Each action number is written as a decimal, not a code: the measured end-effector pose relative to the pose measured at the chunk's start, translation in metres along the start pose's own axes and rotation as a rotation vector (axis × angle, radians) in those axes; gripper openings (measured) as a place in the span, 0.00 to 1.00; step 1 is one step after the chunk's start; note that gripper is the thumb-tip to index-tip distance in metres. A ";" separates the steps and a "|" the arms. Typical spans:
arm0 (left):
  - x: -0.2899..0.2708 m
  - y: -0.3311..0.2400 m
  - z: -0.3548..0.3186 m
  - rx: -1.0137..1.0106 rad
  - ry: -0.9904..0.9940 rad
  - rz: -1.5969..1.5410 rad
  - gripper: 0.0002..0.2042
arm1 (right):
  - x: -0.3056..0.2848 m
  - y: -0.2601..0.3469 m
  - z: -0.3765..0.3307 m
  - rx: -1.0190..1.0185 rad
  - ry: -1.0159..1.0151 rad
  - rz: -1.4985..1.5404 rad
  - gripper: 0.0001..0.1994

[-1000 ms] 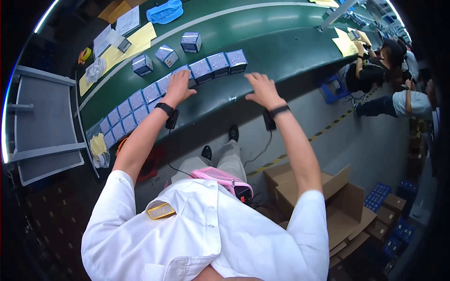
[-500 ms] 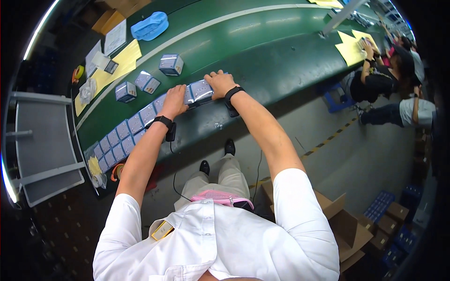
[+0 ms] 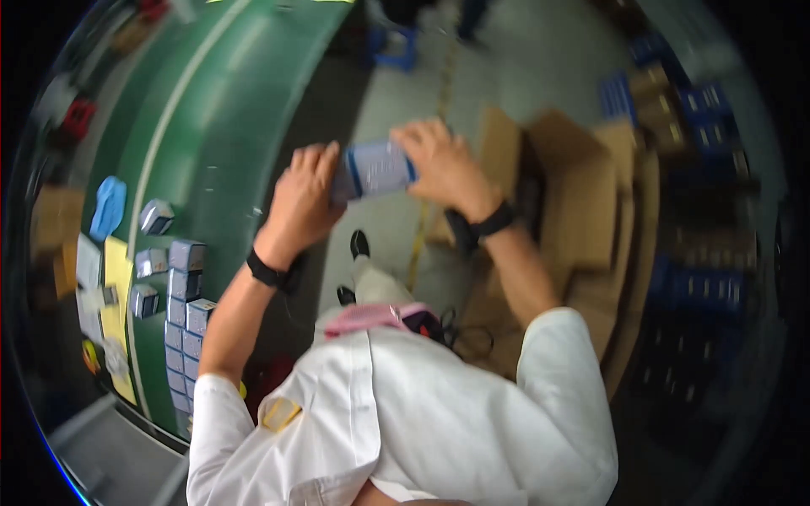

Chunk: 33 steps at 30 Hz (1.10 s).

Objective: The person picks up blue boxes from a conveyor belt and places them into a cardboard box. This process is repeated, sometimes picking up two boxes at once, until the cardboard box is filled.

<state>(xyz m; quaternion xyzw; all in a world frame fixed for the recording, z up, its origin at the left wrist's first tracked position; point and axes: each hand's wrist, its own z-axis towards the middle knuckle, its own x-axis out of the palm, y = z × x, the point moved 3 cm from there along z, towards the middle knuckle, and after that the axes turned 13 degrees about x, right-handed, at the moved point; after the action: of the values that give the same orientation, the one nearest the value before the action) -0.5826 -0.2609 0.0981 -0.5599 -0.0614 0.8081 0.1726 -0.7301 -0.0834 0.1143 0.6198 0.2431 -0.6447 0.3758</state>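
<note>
Between my two hands I hold a short row of small blue-and-white boxes (image 3: pixel 378 167), pressed together end to end in the air over the grey floor. My left hand (image 3: pixel 305 196) grips the left end, and my right hand (image 3: pixel 443 164) the right end. Motion blur smears the print, and my fingers cover both ends, so the exact number of boxes is hidden. On the green workbench to the left stands a double row of like boxes (image 3: pixel 175 337). Three loose boxes (image 3: pixel 152 262) are set apart beyond that row.
To my right stands a large open cardboard carton (image 3: pixel 574 202) with raised flaps. Blue crates (image 3: pixel 704 291) and brown boxes are stacked farther right. The green workbench (image 3: pixel 245 110) runs along my left, bearing a blue cloth cap (image 3: pixel 108 207) and yellow sheets (image 3: pixel 118 270). A blue stool (image 3: pixel 392 48) is ahead.
My body has turned right, away from the bench. Both hands have lifted a few boxes off the row's end and carried them out over the floor near the carton.
</note>
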 end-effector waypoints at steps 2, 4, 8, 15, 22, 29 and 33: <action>-0.004 -0.054 0.048 0.165 -0.034 -0.053 0.38 | -0.069 -0.040 -0.051 0.148 -0.038 -0.066 0.39; 0.012 -0.112 0.096 0.304 -0.030 -0.113 0.36 | -0.099 -0.092 -0.107 0.283 -0.048 -0.095 0.39; 0.090 -0.203 0.166 0.505 -0.084 -0.181 0.33 | -0.123 -0.195 -0.186 0.411 -0.136 -0.081 0.38; 0.271 -0.269 0.218 0.382 0.267 -0.187 0.29 | -0.024 -0.342 -0.249 0.631 0.145 0.029 0.39; 0.415 -0.258 0.189 0.218 0.614 -0.073 0.21 | 0.112 -0.400 -0.242 0.607 0.480 0.021 0.42; 0.469 -0.255 0.183 0.024 0.975 -0.165 0.20 | 0.188 -0.416 -0.264 0.621 0.725 0.163 0.43; 0.481 -0.253 0.181 -0.038 1.178 -0.244 0.17 | 0.221 -0.424 -0.268 0.629 0.946 0.338 0.43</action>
<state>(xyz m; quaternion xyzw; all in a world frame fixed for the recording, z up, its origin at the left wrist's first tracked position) -0.8478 0.1590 -0.1873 -0.9054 -0.0337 0.3348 0.2589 -0.8868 0.3397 -0.1974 0.9515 0.0792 -0.2708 0.1224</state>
